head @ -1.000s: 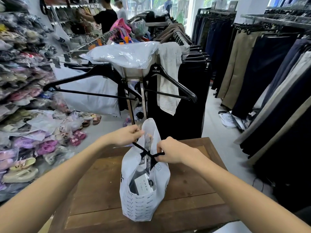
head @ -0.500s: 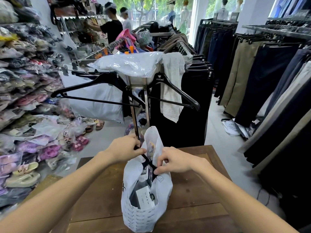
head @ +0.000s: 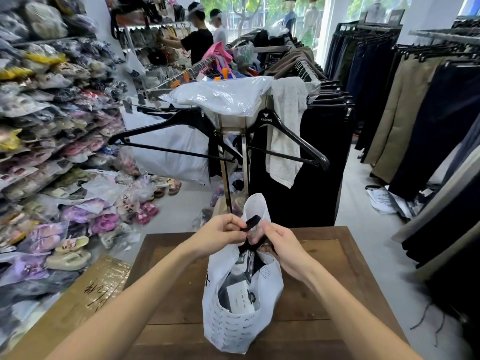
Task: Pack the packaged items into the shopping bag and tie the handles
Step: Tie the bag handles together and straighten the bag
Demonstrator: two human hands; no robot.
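On the wooden table [head: 337, 268] directly below you stands the white shopping bag [head: 239, 326], upright, its soft matte sides printed with rows of small grey lettering too fine to read. Its mouth gapes toward you, showing the packaged items [head: 240, 297]: a dark garment in glossy film with a white card label; how many packages lie beneath is hidden by the bag wall. One white flap of the bag rises above your hands, rounded at the top. Your left hand [head: 220, 236] is pinched shut on the black handles [head: 252, 222], thumb and forefinger gripping a flat, ribbon-like loop that sticks up just beyond the fingertips. Your right hand [head: 280, 245] is closed on the same black strap lower down, where the strands cross above the bag mouth; whether a knot is formed there cannot be told, since your fingers cover the crossing. Both forearms enter from the bottom edge, cut off by the frame. The table is dark, grained planking with a raised border. Left of it lies a brown cardboard box [head: 85, 300] with handwritten marks, partly cut off. Beyond the table stands a metal rack [head: 233, 157] bearing two black hangers [head: 288, 133], a grey towel [head: 285, 126] and a clear plastic-wrapped bundle [head: 220, 96]. Blurred bagged sandals [head: 52, 126] fill the left shelves.
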